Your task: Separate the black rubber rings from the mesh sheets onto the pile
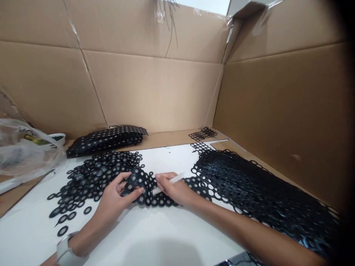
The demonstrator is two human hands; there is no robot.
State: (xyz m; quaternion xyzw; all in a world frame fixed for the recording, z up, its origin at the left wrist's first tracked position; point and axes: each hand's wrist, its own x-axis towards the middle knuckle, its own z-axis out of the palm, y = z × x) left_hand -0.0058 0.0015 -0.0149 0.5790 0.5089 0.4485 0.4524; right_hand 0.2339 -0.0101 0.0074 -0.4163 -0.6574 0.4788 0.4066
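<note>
Head view: white tabletop (166,236), cardboard walls (155,88).

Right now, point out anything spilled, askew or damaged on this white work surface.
Nothing looks damaged. The loose black rubber rings lie scattered across the white sheet, a few strays beside the left hand. The right hand holds a white stick.

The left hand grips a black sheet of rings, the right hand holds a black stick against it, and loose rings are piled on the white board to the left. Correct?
Not quite: the stick in the right hand is white, not black, as the head view shows. The rest holds: the left hand grips the black sheet of rings, and loose rings lie piled on the white board.
</note>
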